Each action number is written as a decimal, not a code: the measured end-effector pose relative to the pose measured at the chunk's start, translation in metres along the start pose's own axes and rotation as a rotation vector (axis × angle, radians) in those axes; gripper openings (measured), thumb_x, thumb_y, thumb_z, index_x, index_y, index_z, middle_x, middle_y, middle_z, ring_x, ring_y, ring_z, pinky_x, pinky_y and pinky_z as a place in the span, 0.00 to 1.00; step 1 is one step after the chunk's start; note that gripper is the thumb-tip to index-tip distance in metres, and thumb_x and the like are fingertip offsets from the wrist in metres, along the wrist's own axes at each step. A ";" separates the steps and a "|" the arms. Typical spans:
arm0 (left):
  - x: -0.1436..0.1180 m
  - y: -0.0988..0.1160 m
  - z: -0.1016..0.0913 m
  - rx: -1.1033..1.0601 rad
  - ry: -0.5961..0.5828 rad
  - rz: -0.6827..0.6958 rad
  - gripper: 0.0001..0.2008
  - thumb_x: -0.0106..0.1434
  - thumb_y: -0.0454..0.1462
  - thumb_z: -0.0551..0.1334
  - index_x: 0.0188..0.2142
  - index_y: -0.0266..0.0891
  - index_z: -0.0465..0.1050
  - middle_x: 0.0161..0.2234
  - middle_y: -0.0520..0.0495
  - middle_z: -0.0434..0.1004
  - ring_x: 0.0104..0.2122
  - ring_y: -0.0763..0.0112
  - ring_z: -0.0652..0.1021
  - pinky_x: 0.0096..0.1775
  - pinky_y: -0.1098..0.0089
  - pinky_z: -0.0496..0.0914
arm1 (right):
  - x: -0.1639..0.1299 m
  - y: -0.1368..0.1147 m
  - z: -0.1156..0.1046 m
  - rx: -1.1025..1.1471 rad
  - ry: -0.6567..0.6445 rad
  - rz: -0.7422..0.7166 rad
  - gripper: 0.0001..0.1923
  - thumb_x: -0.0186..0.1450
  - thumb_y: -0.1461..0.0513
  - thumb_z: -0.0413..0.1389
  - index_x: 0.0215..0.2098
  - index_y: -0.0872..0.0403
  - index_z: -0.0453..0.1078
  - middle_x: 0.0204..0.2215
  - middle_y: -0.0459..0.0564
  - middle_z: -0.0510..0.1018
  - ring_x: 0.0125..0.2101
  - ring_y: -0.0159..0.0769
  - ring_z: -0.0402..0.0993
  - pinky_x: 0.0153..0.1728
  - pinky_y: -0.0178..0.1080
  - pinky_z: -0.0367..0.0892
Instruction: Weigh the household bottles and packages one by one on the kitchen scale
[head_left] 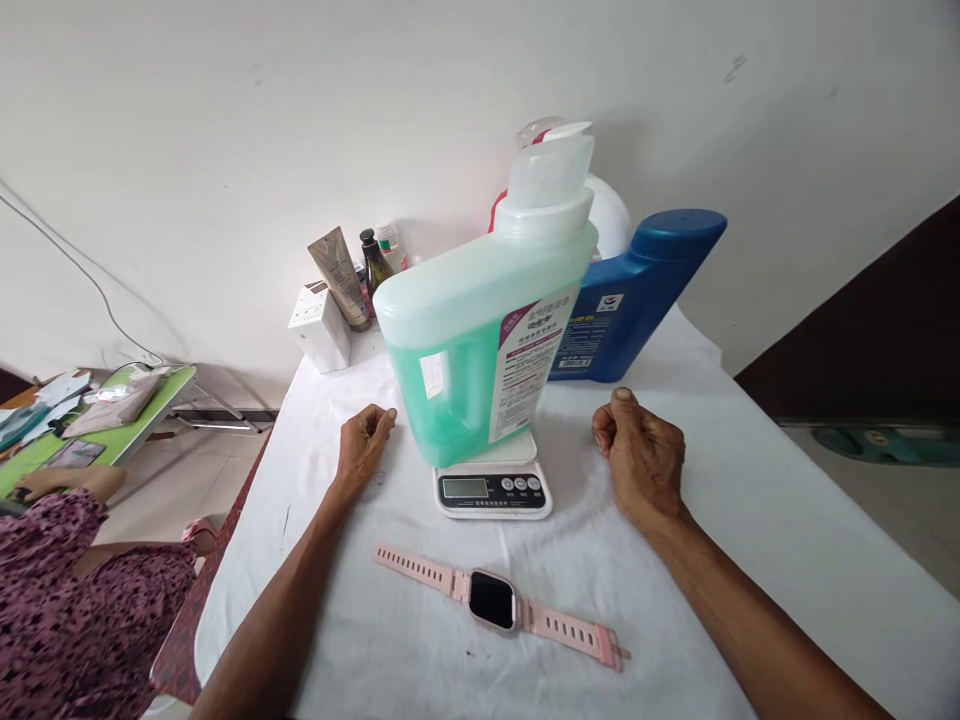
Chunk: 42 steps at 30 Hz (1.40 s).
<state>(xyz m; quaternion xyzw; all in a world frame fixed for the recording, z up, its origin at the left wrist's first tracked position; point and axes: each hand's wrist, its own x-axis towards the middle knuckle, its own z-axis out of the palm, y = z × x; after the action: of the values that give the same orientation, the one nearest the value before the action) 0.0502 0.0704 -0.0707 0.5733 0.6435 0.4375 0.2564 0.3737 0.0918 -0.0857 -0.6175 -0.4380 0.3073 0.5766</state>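
A large translucent jug of green liquid [450, 370] stands upright on a small white digital kitchen scale [491, 508], whose display looks blank. To the left of the scale, my left hand [365, 443] rests on the white cloth, fingers curled and closed, apart from the jug. On the other side my right hand [643, 455] lies in a loose fist with the thumb on top, touching neither jug nor scale. I see nothing held in either hand. Between my forearms, a smartwatch with a pink strap [492, 600] is stretched out flat, its screen dark.
Behind the jug stands a blue bottle [634, 300], with a white container partly hidden near the wall. A white box [320, 330], a tube [339, 277] and small bottles sit at the back left. Another person's patterned clothing [97, 610] shows beside a green table [142, 410].
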 end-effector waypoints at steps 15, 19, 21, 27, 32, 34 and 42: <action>-0.003 0.005 -0.002 -0.123 0.015 -0.003 0.26 0.72 0.57 0.56 0.30 0.39 0.70 0.25 0.52 0.67 0.25 0.72 0.66 0.28 0.70 0.60 | -0.022 -0.082 0.012 0.282 -0.421 -0.278 0.44 0.57 0.42 0.73 0.65 0.41 0.63 0.66 0.51 0.72 0.65 0.52 0.68 0.63 0.58 0.67; -0.011 0.055 -0.014 -0.205 0.048 0.214 0.29 0.72 0.61 0.54 0.48 0.39 0.74 0.37 0.45 0.75 0.29 0.69 0.72 0.27 0.71 0.63 | -0.003 -0.106 0.023 0.282 -0.553 -0.219 0.41 0.55 0.46 0.76 0.61 0.43 0.65 0.57 0.51 0.79 0.57 0.52 0.75 0.58 0.58 0.72; -0.014 0.084 -0.019 -0.122 0.008 0.328 0.28 0.69 0.60 0.60 0.54 0.42 0.74 0.46 0.43 0.76 0.33 0.68 0.75 0.28 0.70 0.66 | 0.007 -0.111 0.027 0.321 -0.620 -0.193 0.41 0.52 0.49 0.78 0.58 0.44 0.67 0.54 0.50 0.81 0.54 0.51 0.78 0.54 0.56 0.75; -0.015 0.127 -0.017 0.037 -0.122 0.364 0.15 0.70 0.50 0.65 0.39 0.41 0.73 0.38 0.48 0.78 0.28 0.70 0.72 0.29 0.68 0.67 | 0.018 -0.109 0.033 0.445 -0.694 -0.162 0.36 0.51 0.50 0.79 0.52 0.46 0.69 0.48 0.47 0.84 0.49 0.48 0.80 0.48 0.51 0.78; -0.018 0.152 -0.013 0.047 -0.140 0.457 0.14 0.71 0.49 0.64 0.36 0.42 0.70 0.32 0.50 0.74 0.27 0.70 0.68 0.28 0.68 0.64 | 0.010 -0.113 0.014 0.565 -0.647 -0.205 0.32 0.54 0.51 0.77 0.51 0.45 0.71 0.46 0.46 0.85 0.48 0.48 0.82 0.48 0.51 0.78; -0.019 0.171 -0.009 0.057 -0.174 0.515 0.15 0.70 0.48 0.65 0.34 0.42 0.68 0.29 0.52 0.70 0.24 0.72 0.65 0.28 0.69 0.61 | 0.008 -0.115 -0.003 0.583 -0.577 -0.240 0.31 0.54 0.51 0.77 0.51 0.45 0.72 0.46 0.46 0.85 0.48 0.49 0.82 0.49 0.51 0.78; -0.011 0.207 0.062 -0.041 -0.432 0.634 0.12 0.72 0.46 0.64 0.38 0.43 0.64 0.31 0.51 0.70 0.31 0.65 0.72 0.35 0.65 0.66 | 0.021 -0.103 -0.085 0.413 -0.260 -0.212 0.26 0.50 0.56 0.76 0.44 0.47 0.73 0.42 0.46 0.83 0.44 0.43 0.78 0.49 0.46 0.73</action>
<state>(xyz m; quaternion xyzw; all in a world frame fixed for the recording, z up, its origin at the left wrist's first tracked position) 0.2099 0.0677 0.0747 0.8177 0.3566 0.3769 0.2494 0.4388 0.0678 0.0308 -0.3930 -0.4986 0.4048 0.6581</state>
